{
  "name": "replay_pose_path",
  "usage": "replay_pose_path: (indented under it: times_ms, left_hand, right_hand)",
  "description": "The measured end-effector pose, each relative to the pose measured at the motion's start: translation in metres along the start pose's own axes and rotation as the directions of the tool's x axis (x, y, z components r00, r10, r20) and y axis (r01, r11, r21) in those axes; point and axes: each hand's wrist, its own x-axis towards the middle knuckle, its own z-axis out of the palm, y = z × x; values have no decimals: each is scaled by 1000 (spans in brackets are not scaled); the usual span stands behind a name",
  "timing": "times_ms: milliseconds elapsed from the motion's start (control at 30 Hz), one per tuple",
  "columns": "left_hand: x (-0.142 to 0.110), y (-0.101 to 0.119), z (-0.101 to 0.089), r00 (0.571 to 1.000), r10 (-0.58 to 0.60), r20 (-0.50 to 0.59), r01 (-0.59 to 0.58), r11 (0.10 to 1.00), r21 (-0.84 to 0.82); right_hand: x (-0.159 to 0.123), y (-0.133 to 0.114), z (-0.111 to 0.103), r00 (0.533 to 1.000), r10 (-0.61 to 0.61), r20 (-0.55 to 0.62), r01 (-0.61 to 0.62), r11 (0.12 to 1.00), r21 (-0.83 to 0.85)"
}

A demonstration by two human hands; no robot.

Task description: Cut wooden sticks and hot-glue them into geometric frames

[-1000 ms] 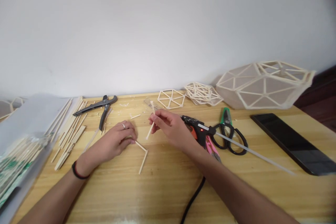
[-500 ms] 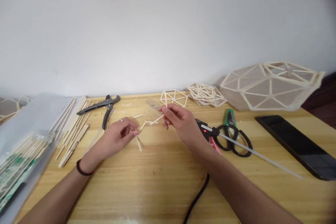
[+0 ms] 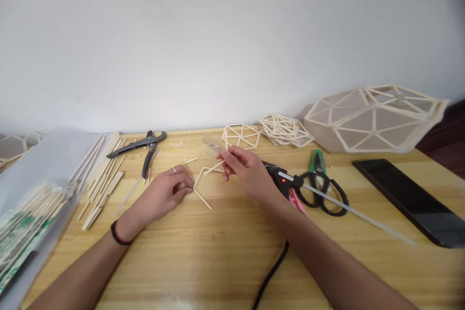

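My left hand (image 3: 167, 193) is closed, with thumb and fingertips pinching one joint of a zigzag of short wooden sticks (image 3: 202, 199) on the table. The zigzag runs up from that joint, then bends right toward my other hand. My right hand (image 3: 242, 169) is closed in a pinch on a V-shaped pair of wooden sticks (image 3: 213, 167). One stick of the pair points down-left above the zigzag, and the other stands up past my fingertips. My fingers hide the corner of the V. Whether the pair touches the zigzag I cannot tell.
A glue gun (image 3: 281, 177) with a lit red light and long glue stick lies right, beside black-handled scissors (image 3: 336, 198) and a phone (image 3: 407, 198). Hexagonal stick frames (image 3: 241, 136) and a large faceted model (image 3: 374, 121) stand behind. Left are a grey cutter (image 3: 140, 145) and loose sticks (image 3: 103, 189).
The zigzag under my left hand has turned, its free end now pointing down-right. My right hand moved right with its stick pair, now held over the zigzag. The view shifted slightly.
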Motion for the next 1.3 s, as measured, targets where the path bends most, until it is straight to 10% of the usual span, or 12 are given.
replay_pose_path:
  times_ms: [500, 1300]
  left_hand:
    - [2, 31, 22, 958, -252, -139, 277, 937, 211]
    - [2, 13, -3, 966, -255, -33, 206, 843, -497]
  right_hand:
    - [1, -6, -1, 1000, -6, -7, 6, 1000, 3]
    - [4, -3, -5, 999, 14, -44, -10, 995, 96]
